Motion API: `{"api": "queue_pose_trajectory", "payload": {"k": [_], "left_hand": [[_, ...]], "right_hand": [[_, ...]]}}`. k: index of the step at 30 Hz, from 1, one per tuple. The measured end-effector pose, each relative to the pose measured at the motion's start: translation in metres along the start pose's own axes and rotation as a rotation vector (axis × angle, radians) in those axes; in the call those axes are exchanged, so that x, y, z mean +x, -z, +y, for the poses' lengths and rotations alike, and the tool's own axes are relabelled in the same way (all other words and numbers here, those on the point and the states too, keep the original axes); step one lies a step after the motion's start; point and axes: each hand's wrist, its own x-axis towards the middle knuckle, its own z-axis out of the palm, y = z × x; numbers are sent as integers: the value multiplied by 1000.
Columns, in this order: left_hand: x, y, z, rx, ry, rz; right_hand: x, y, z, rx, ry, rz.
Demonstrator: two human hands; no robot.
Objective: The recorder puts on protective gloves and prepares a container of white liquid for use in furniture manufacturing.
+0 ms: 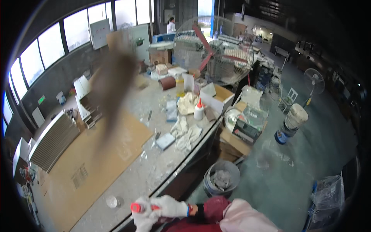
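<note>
Beside the workbench (139, 178), a red-capped container (136, 207) is clasped by the right hand (170, 206) — cap leftward, long axis hidden; whether the left hand (143, 223) grips cannot be told.

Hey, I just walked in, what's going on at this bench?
Someone in white gloves has their left hand and right hand together around a red-capped item, mostly hidden; which hand grips it is unclear. A small white cup stands nearby on the bench. Farther along are a red-tipped white bottle and crumpled white cloths. A blurred brown shape blocks part of the view.
</note>
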Motion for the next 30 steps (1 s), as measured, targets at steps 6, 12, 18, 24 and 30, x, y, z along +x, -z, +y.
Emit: {"api": "queue_pose_trajectory", "payload": {"k": [6,12,18,24,30], "left_hand": [[0,-5,7,-1,-392,66],[-8,-12,46,-276,80,100],[4,-25,-35,-110,48,-23],[-7,-6,41,65,-224,-13],[12,-29,-12,-271,157,-162]], "right_hand": [[1,7,-35,-185,439,269],[-10,6,-32,-66,104,95],[-3,15,7,66,-198,97],[2,11,-44,-234,363,277],[-23,23,62,37,-224,225]]}}
